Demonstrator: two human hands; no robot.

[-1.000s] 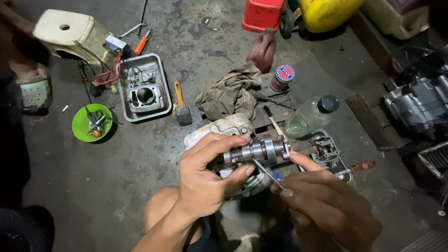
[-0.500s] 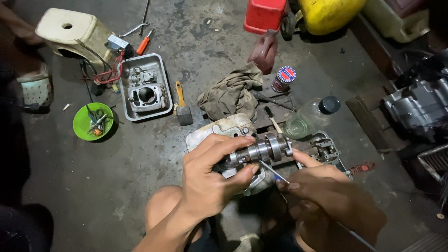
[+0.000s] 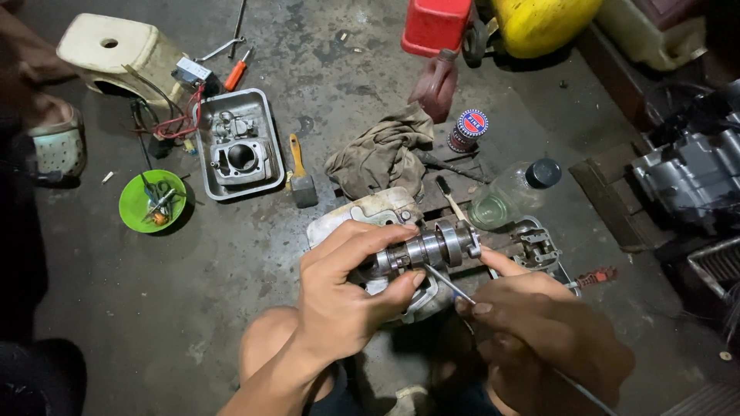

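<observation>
My left hand [image 3: 347, 296] grips a grey metal shaft with a bearing [image 3: 432, 248], holding it level above a pale engine cover [image 3: 362, 212] on the concrete floor. My right hand [image 3: 539, 327] holds a thin metal rod [image 3: 447, 283] whose tip touches the underside of the shaft. My knee shows below the left hand.
A metal tray [image 3: 266, 185] with a cylinder block lies at the upper left, beside a brush [image 3: 301, 177], a green bowl [image 3: 142, 204] and a cream stool [image 3: 116, 50]. A rag [image 3: 381, 154], small tin [image 3: 466, 127], clear bottle [image 3: 512, 196] and engine [image 3: 690, 177] lie around.
My right hand has slid slightly down and right, and the rod's tip stays against the shaft. The left hand keeps its grip with little movement.
</observation>
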